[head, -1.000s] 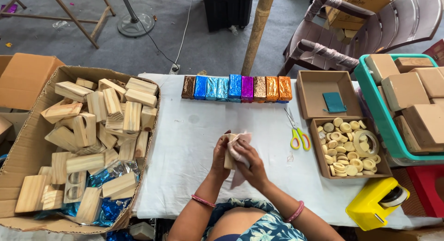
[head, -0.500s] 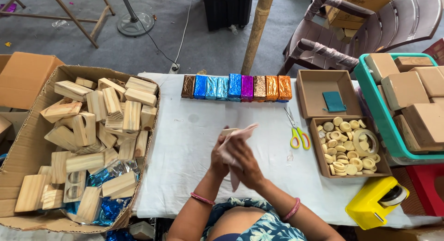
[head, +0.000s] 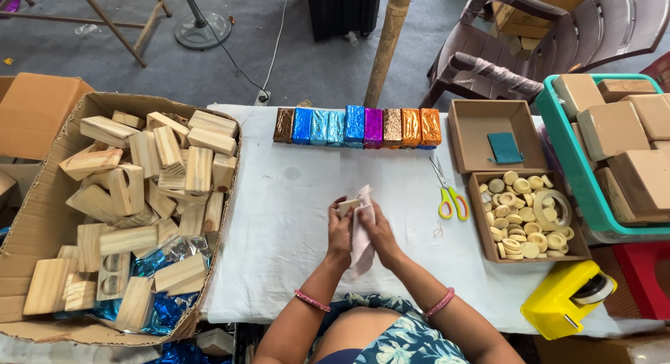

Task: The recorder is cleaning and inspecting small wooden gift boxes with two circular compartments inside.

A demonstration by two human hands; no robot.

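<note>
Bench (head: 279,217): white-covered, cardboard box of wooden blocks (head: 118,210) at its left edge | Foil-wrapped blocks (head: 356,127): row along far edge | My left hand (head: 340,233): grip closed on a small wooden block (head: 347,206), above bench centre | My right hand (head: 380,231): grip pressing pale pink cloth (head: 363,235) against that block, between both hands

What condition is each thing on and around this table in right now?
Left hand: gripping a small wooden block.
Right hand: pressing a pale cloth against the block.
Scissors: closed, lying flat.
Cardboard box: open, full of wooden blocks.
Foil-wrapped blocks: lined up in a row.
Tape dispenser: idle at the table edge.
</note>
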